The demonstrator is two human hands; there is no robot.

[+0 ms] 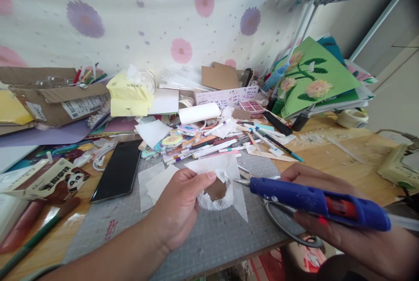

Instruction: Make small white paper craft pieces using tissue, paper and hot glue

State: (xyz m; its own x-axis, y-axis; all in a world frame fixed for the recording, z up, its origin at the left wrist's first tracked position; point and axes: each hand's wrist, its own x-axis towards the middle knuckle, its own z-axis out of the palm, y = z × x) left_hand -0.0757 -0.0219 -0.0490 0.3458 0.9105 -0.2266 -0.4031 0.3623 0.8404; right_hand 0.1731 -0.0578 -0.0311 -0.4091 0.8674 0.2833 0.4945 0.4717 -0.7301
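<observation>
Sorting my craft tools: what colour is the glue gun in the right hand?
Blue, with a red-orange trigger part; the glue gun shows in the head view.

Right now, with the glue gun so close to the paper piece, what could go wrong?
The blue glue gun in the right hand points its metal nozzle near the left hand, whose fingers pinch the thin white paper piece; they could get burned. Glue might also drip onto the grey cutting mat.

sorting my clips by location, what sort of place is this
Most likely a home craft desk. A blue hot glue gun is in the right hand, a grey gridded cutting mat covers the wooden table, and a heap of marker pens lies behind it.
</observation>
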